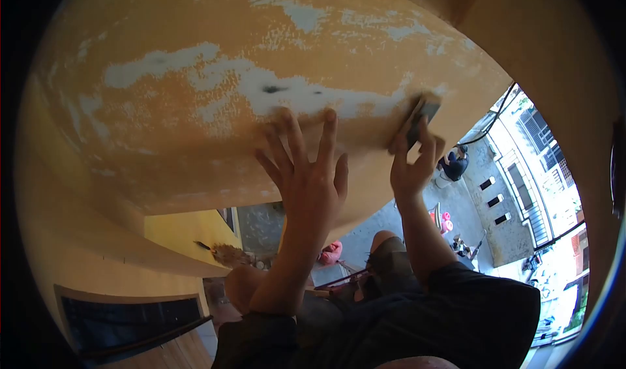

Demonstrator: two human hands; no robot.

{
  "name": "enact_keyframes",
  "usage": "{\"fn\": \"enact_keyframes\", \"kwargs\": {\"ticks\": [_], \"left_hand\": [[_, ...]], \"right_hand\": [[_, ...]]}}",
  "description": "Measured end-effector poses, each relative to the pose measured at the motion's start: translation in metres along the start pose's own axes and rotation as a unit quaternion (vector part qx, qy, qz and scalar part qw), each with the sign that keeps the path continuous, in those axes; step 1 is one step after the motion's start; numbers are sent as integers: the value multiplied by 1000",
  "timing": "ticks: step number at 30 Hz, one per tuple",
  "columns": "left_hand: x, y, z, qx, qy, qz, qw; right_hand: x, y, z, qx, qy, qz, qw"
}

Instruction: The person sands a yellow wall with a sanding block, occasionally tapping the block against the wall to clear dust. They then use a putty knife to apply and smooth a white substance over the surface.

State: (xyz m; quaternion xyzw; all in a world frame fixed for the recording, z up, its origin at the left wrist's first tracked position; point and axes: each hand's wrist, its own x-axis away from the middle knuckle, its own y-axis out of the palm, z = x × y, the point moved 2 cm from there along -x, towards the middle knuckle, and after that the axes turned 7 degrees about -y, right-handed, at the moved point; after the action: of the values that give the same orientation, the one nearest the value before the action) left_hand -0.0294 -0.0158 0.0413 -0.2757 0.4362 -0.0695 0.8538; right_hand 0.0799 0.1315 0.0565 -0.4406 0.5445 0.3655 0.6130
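A yellow-orange wall surface [365,49] with white patches [287,92] spreads in front of and above me. My left hand [310,173] has its fingers spread, the tips at the lower edge of a white patch, and holds nothing. To the right, my right hand [416,167] grips a dark grey flat block [424,116] that looks like a sanding block. The block is tilted and lies against the wall at the right end of the white patch. Its edges are blurred, and my fingers hide its lower part. Small dark marks [274,89] show on the white above my left fingertips.
Far below is a grey floor, with a person [454,165] in dark clothes at the right. A red bag-like bundle [330,252] and pink items [446,223] are also down there. A dark-handled brush [225,253] shows at lower left, near a dark window [134,320].
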Motion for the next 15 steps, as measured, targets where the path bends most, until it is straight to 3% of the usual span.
{"fn": "enact_keyframes", "kwargs": {"ticks": [3,4,9,11,13,15], "left_hand": [[-1,1,0,1,-8,6,1000],[-2,-2,2,-2,-12,4,1000],[0,-2,-7,5,-6,-4,1000],[-3,-1,-6,5,-11,-1,1000],[-1,-2,1,-5,-19,-3,1000],[3,0,0,8,-18,1,1000]], "right_hand": [[-3,1,4,-24,17,15,999],[-15,4,-1,-31,71,30,997],[15,-1,-2,8,3,-16,1000],[10,8,8,-35,-1,1,999],[-19,6,-2,-36,93,39,994],[-6,1,2,-23,93,37,995]]}}
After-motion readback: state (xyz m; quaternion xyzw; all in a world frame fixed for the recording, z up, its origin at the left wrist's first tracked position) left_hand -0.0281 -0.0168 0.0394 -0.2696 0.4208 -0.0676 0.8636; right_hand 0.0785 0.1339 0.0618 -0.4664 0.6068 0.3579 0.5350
